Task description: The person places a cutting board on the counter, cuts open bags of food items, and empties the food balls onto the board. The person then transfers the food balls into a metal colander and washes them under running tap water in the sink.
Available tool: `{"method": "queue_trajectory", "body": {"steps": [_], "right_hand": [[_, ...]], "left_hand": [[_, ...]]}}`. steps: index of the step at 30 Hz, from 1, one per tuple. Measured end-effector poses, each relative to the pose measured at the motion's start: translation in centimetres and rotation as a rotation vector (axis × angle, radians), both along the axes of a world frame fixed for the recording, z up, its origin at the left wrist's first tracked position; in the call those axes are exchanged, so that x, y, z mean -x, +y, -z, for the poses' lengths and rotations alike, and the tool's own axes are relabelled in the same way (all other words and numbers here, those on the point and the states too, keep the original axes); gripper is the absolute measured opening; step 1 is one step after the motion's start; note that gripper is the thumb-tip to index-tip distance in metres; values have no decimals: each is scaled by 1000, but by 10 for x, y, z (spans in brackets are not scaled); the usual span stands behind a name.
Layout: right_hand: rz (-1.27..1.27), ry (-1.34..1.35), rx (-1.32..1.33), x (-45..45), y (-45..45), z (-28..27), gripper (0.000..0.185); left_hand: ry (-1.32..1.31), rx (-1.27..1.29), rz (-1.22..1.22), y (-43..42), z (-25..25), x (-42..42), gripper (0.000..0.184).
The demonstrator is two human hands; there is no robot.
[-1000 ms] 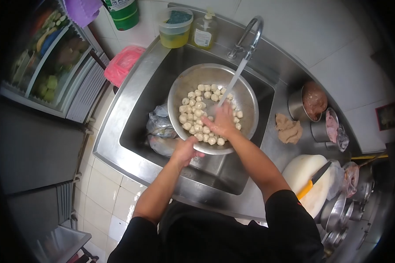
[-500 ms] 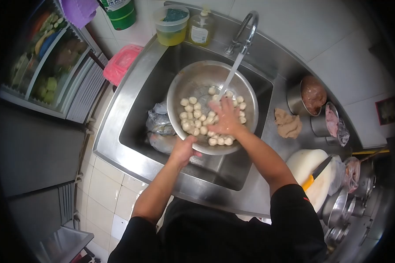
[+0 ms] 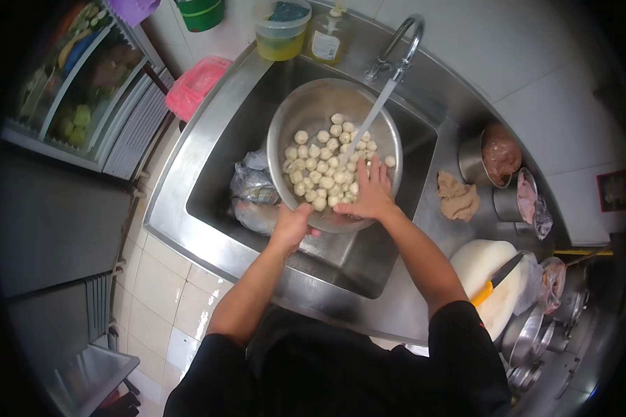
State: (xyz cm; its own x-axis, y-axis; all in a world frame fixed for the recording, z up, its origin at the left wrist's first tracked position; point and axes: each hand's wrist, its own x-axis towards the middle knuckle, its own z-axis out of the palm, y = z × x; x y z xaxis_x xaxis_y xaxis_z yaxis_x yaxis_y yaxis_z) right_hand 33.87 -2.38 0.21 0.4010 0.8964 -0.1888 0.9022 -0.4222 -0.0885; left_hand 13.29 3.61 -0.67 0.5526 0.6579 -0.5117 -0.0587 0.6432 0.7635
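Observation:
A wide metal bowl (image 3: 311, 103) is held in the sink, with many small pale meatballs (image 3: 318, 165) gathered inside. Its near rim is gripped by my left hand (image 3: 293, 226), thumb over the edge and fingers curled underneath. My right hand (image 3: 373, 193) is inside the bowl at its near right side, fingers spread and touching the balls. From the faucet (image 3: 398, 55) a stream of water runs down into the bowl, beyond my right fingertips. Part of the bowl's floor is hidden by the balls.
Plastic-wrapped packages (image 3: 252, 184) lie in the sink (image 3: 219, 160), left of the bowl. On the right counter are a lump of beige paste (image 3: 457, 197), metal containers of meat (image 3: 501, 156), and a yellow-handled knife (image 3: 495, 281) on a white cutting board (image 3: 478, 263). A soap bottle (image 3: 327, 38) stands behind.
My right hand has moved right and toward me from the bowl's middle, and the balls have shifted. The bowl has tilted somewhat toward me. My left hand keeps its grip on the rim.

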Motion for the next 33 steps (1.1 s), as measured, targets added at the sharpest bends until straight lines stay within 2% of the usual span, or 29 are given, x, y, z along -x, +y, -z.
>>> {"method": "queue_trajectory", "body": {"steps": [1, 4, 7, 10, 11, 14, 15, 17, 19, 22, 23, 26, 27, 30, 31, 33], "right_hand": [[57, -21, -9, -5, 10, -1, 110], [251, 184, -184, -6, 44, 30, 96], [169, 422, -402, 0, 57, 63, 77], [2, 711, -236, 6, 46, 41, 65], [10, 743, -241, 10, 37, 43, 70], [-338, 259, -436, 31, 26, 46, 78], [-452, 29, -454, 29, 31, 40, 89], [-396, 28, -373, 19, 48, 30, 94], [-281, 30, -369, -10, 68, 40, 96], [-21, -98, -316, 5, 90, 6, 90], [34, 22, -397, 6, 97, 10, 86], [-177, 130, -367, 31, 107, 4, 77], [-333, 94, -381, 34, 102, 5, 68], [-659, 157, -158, 13, 77, 21, 60], [-725, 144, -139, -1, 65, 34, 74], [-388, -16, -95, 10, 31, 8, 90]], "left_hand": [[7, -16, -7, -6, -1, -4, 50], [103, -81, 0, -17, -13, -12, 46], [28, -14, 16, -8, -2, -12, 48], [-91, 75, -23, -1, 13, -12, 57], [-118, 64, -9, -1, 16, -10, 57], [-121, 31, -32, -6, 5, -5, 50], [-77, 19, -29, -10, 1, -1, 50], [9, -12, -26, -18, -5, 2, 51], [-51, 58, 28, -20, -2, 9, 53], [-82, 52, 60, -17, -5, 9, 56], [-76, 40, 59, -18, -8, 9, 56], [46, -73, 70, -8, -28, 6, 54], [-34, -80, 43, -1, -22, 3, 51], [-87, -15, -21, 17, -12, 9, 49], [-88, 27, -10, 20, -14, 15, 47], [-67, 51, -106, 13, -5, 17, 47]]}}
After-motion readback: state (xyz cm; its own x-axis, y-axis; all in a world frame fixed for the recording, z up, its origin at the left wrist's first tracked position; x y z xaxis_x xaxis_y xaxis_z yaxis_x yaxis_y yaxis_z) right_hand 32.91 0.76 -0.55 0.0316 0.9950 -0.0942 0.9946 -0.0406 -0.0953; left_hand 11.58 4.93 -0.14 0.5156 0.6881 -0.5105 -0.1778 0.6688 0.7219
